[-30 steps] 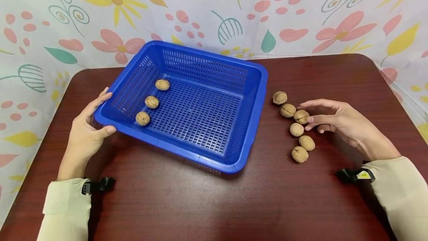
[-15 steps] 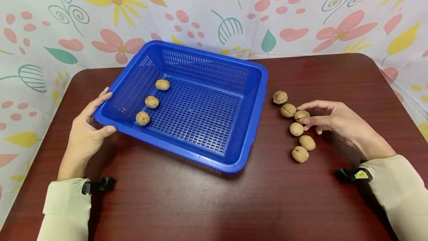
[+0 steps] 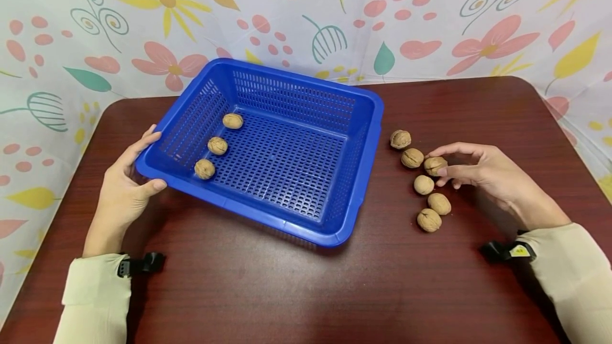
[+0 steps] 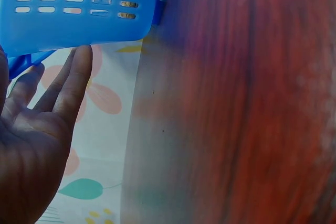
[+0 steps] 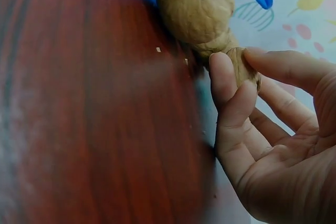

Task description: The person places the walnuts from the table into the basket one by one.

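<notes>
Head view shows the left hand (image 3: 120,187), fingers spread wide at a corner of the blue basket (image 3: 282,161); uneven pressure could shift it and roll the three walnuts (image 3: 217,146) inside. Beside five loose walnuts (image 3: 423,185) on the surface (image 3: 306,291), the right hand (image 3: 497,180) pinches one walnut (image 3: 434,166) between its fingers, and a weak hold could drop it, or a bump scatter the others.

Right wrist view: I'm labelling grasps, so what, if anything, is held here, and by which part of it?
The right hand holds a walnut, pinched at its sides in a thumb-and-finger grip.
</notes>
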`<action>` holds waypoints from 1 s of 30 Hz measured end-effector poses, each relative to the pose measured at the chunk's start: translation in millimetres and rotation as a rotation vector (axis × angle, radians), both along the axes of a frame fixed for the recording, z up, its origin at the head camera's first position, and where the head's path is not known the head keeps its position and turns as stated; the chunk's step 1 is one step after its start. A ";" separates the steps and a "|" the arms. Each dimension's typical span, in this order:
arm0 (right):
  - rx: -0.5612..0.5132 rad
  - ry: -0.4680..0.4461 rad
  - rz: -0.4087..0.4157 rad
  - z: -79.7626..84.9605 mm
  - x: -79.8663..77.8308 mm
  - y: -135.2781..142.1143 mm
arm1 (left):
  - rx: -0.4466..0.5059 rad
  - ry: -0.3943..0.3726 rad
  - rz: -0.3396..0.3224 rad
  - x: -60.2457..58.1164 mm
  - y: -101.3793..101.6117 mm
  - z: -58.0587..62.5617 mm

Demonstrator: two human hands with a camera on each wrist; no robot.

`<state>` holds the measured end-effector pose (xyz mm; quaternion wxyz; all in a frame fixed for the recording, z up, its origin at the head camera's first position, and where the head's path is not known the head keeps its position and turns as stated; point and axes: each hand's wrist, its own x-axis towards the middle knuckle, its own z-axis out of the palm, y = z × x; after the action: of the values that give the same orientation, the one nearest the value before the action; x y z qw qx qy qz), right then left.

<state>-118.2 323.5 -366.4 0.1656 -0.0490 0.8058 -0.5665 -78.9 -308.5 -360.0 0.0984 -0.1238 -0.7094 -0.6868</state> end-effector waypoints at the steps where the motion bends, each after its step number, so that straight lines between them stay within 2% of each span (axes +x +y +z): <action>1: -0.003 0.003 -0.001 0.9 0.2 0.7 | 0.000 0.000 0.000 0.0 0.0 0.0; 4: -0.035 0.012 0.002 4.5 0.5 3.0 | -0.002 0.001 0.001 -0.6 -0.1 0.0; 9: -0.170 0.019 0.021 16.0 -0.4 3.1 | -0.016 -0.007 0.009 -1.8 -0.5 0.5; 13: -0.215 0.024 0.035 31.1 -2.2 -3.2 | -0.023 -0.014 0.016 -1.7 -0.5 0.8; 20: -0.294 0.068 0.108 59.0 -9.3 -22.8 | -0.030 -0.018 0.015 -0.3 -0.2 0.6; 25: -0.302 0.102 0.175 81.4 -16.6 -44.8 | -0.030 -0.019 0.018 -0.3 -0.4 0.9; 30: -0.224 0.087 0.212 105.9 -23.7 -75.0 | -0.027 -0.019 0.020 0.9 -0.1 1.3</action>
<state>-141.8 248.4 -260.5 0.1827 -0.1766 0.7341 -0.6297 -78.0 -308.6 -358.7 0.0969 -0.1113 -0.7206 -0.6775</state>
